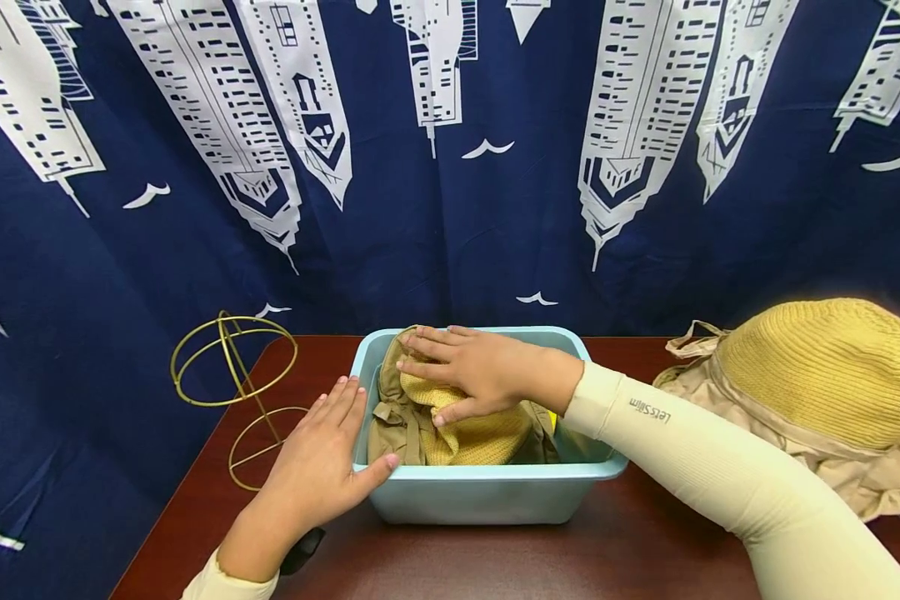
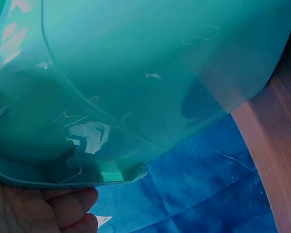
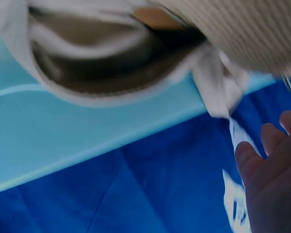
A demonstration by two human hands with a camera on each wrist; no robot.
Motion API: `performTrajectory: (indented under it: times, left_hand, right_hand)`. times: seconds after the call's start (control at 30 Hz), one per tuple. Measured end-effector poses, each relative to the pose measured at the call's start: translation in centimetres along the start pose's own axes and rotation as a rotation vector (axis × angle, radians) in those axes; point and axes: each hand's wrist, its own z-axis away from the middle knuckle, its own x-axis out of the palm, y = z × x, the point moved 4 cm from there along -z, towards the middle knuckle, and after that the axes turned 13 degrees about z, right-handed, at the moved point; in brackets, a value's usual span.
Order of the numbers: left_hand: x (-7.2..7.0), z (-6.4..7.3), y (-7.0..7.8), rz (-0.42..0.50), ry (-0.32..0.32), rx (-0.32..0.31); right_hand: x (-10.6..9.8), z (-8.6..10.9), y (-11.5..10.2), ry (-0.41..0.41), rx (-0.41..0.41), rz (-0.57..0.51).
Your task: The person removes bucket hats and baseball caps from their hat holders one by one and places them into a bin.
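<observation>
A light blue plastic basin (image 1: 487,496) stands on the table with a yellow ribbed hat (image 1: 472,442) inside it. The hat's khaki fabric brim and a tied bow (image 1: 399,421) bunch up at the basin's left side. My right hand (image 1: 480,367) lies over the hat with fingers spread, palm down. Along the basin's left rim rests my left hand (image 1: 318,458), fingers straight and thumb near the front corner. In the left wrist view its fingers (image 2: 72,208) are beside the rim. The right wrist view shows the hat's brim (image 3: 102,82) blurred, with my fingertips (image 3: 250,158) at the right.
Another yellow hat (image 1: 828,371) with a beige ruffled brim sits on the table at the right. A gold wire hat stand (image 1: 243,379) is at the left, behind my left hand. A dark blue curtain (image 1: 450,250) with white building prints hangs behind the brown table (image 1: 495,567).
</observation>
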Motion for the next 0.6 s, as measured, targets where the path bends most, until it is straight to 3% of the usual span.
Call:
performTrajectory:
  times: [0.17,0.3,0.6]
  left_hand:
    - [0.1,0.1,0.0,-0.007,0.002,0.002]
    - [0.1,0.1,0.0,-0.006,0.011,0.004]
    - [0.2,0.2,0.1,-0.016,0.016,0.012]
  right_hand:
    - [-3.0,2.9,1.8,0.099,0.112,-0.007]
    - [-4.9,6.4,3.2,0.180,0.185,0.015]
    - [-6.4,18.0,5.9,0.330,0.395,0.119]
